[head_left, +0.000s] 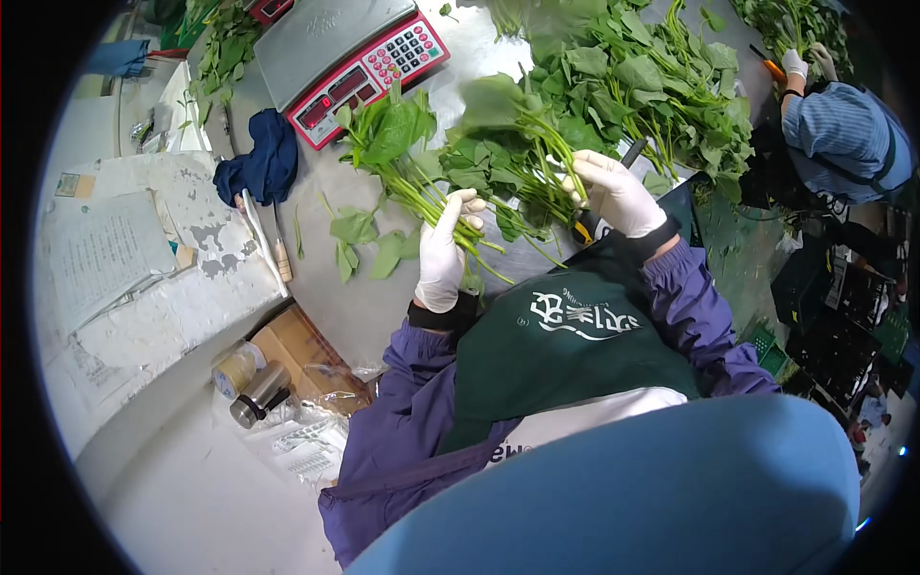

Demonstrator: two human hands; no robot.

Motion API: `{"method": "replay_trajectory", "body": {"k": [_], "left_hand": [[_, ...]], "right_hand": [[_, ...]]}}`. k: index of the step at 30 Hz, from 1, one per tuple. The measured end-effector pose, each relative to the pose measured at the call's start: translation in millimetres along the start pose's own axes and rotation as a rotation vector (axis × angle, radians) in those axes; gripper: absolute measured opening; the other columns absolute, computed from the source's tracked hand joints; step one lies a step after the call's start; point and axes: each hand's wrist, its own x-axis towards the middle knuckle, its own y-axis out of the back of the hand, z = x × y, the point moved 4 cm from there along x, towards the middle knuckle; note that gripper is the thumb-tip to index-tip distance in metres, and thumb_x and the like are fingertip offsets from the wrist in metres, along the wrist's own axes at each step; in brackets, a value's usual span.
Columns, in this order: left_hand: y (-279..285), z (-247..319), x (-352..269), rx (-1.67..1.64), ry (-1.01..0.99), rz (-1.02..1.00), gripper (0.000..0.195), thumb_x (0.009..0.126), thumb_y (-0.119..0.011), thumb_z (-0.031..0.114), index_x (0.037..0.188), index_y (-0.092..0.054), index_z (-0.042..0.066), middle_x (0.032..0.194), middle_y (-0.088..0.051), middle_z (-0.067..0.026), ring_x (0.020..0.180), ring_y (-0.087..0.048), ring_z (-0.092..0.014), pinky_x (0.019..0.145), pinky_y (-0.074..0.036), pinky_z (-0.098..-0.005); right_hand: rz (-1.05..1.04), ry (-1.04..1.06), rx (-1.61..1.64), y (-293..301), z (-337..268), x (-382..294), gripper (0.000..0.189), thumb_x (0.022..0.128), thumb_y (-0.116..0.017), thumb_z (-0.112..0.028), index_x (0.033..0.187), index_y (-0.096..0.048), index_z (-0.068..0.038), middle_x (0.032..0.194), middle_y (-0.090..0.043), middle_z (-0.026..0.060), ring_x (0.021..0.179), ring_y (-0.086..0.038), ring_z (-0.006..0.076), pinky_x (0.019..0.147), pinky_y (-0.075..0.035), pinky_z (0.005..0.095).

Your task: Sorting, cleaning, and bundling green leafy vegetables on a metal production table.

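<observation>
My left hand (pixel 443 251), in a white glove, is closed around the stems of a bunch of leafy greens (pixel 395 136), whose leaves point up towards the scale. In my right hand (pixel 611 187), also gloved, are a few more leafy stems (pixel 550 136); their leaves are blurred. Between and beyond the hands, loose greens (pixel 478 162) lie on the metal table (pixel 316 244). A big heap of the same greens (pixel 632 72) covers the table beyond my right hand. Several single leaves (pixel 356 226) rest left of my left hand.
A red digital scale (pixel 366 72) with a metal platform stands at the table's far side. Dark blue cloth (pixel 262 158) and a wooden-handled tool (pixel 282 259) lie at left, near papers (pixel 108 251). Below are a cardboard box (pixel 309 352) and steel flask (pixel 260 394). A co-worker (pixel 841 136) handles greens at upper right.
</observation>
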Motion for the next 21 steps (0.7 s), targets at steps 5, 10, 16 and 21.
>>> {"method": "replay_trajectory", "body": {"k": [5,10,16,21], "left_hand": [[-18,5,-4,-0.021,0.027,-0.050,0.032,0.095,-0.055,0.024,0.113,-0.058,-0.001,0.095,-0.064,-0.0084,0.074,-0.056,-0.009,0.071,-0.045,-0.0229],[-60,6,-8,-0.115,0.070,-0.301,0.038,0.098,-0.047,0.023,0.123,-0.053,-0.005,0.108,-0.062,-0.0106,0.095,-0.059,-0.017,0.088,-0.045,-0.0317],[-16,51,3,-0.271,-0.314,0.079,0.026,0.100,-0.044,0.027,0.110,-0.049,0.004,0.082,-0.061,-0.0079,0.075,-0.058,-0.018,0.068,-0.048,-0.0317],[32,84,8,-0.271,-0.448,0.312,0.021,0.099,-0.045,0.028,0.105,-0.049,0.008,0.065,-0.042,0.0015,0.056,-0.037,-0.009,0.054,-0.034,-0.0246]], "right_hand": [[-0.061,0.033,0.153,-23,0,-6,0.022,0.094,-0.055,-0.020,0.109,-0.056,-0.003,0.088,-0.064,0.0056,0.076,-0.059,0.0128,0.069,-0.044,0.0233],[-0.156,-0.118,-0.157,-54,32,-1,0.023,0.091,-0.058,-0.028,0.093,-0.063,-0.005,0.077,-0.066,0.0019,0.062,-0.057,0.0057,0.057,-0.043,0.0181],[-0.189,-0.159,-1.063,-16,63,-12,0.027,0.087,-0.059,-0.031,0.084,-0.068,-0.006,0.071,-0.067,0.0105,0.062,-0.064,0.0209,0.058,-0.050,0.0314],[0.377,0.063,-1.330,20,42,-2,0.033,0.081,-0.061,-0.040,0.082,-0.066,-0.007,0.075,-0.065,0.0164,0.074,-0.064,0.0332,0.068,-0.049,0.0418]]}}
